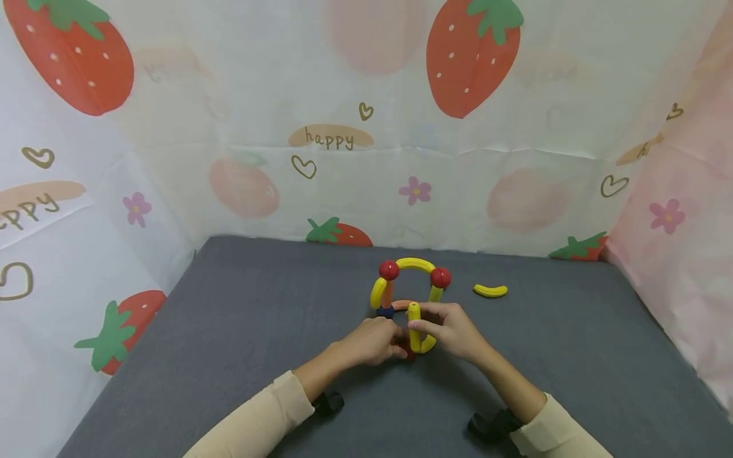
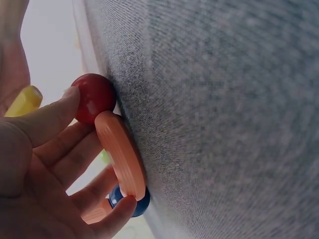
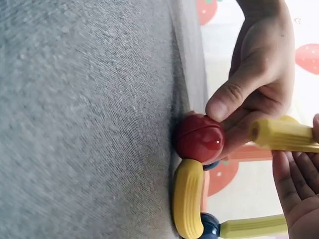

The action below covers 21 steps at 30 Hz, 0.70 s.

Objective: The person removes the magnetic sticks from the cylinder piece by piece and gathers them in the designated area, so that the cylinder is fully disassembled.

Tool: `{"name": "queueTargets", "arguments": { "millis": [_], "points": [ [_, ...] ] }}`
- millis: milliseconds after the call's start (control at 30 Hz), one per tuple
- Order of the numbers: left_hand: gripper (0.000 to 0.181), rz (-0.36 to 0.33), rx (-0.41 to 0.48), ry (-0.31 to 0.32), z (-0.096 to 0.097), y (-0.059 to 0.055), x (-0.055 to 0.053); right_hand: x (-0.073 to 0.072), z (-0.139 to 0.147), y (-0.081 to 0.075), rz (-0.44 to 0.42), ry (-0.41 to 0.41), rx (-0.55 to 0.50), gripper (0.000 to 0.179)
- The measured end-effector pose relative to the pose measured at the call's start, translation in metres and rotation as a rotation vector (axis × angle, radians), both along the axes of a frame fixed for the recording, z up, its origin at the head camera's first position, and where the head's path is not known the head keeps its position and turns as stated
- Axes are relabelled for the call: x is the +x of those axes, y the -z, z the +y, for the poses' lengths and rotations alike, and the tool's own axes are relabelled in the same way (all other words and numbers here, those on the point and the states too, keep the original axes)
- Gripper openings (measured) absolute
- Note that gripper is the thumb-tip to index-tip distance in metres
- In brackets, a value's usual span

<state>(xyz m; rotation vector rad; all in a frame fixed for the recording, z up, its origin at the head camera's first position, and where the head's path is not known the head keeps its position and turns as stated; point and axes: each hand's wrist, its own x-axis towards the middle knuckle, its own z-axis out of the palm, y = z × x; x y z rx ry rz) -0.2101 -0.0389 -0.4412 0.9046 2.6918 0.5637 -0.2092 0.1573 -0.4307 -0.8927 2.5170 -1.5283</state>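
A small frame of rods and balls stands on the grey cloth. My left hand (image 1: 375, 340) pinches a low red ball (image 2: 94, 97) at its near corner, thumb against it. From that ball run an orange curved rod (image 2: 122, 154) to a blue ball (image 2: 142, 203) and a yellow curved rod (image 3: 188, 199) to another blue ball (image 3: 209, 225). Above the red ball, my right hand (image 1: 455, 327) holds a yellow rod (image 1: 414, 327) roughly upright between thumb and fingers. Its lower end looks apart from the ball in the right wrist view.
Two red balls (image 1: 389, 270) top the frame's far side, joined by a yellow arched rod (image 1: 415, 262). A loose yellow curved rod (image 1: 490, 291) lies to the right. Strawberry-print sheets (image 1: 458, 172) enclose the table's back and sides.
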Motion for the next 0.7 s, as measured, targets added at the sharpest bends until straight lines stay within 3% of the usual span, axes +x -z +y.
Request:
{"name": "queueTargets", "arguments": {
  "millis": [100,367,700],
  "points": [
    [0.023,0.003,-0.003,0.002,0.000,-0.001,-0.001,-0.001,0.001,-0.001,0.014,-0.010,0.003,0.025],
    [0.027,-0.020,0.011,0.018,-0.002,0.000,-0.001,0.000,0.006,0.001,-0.043,0.030,-0.027,0.026],
    [0.026,-0.023,0.076,-0.003,-0.004,-0.002,0.001,-0.003,0.017,0.000,-0.008,0.075,-0.030,0.029]
  ]
}}
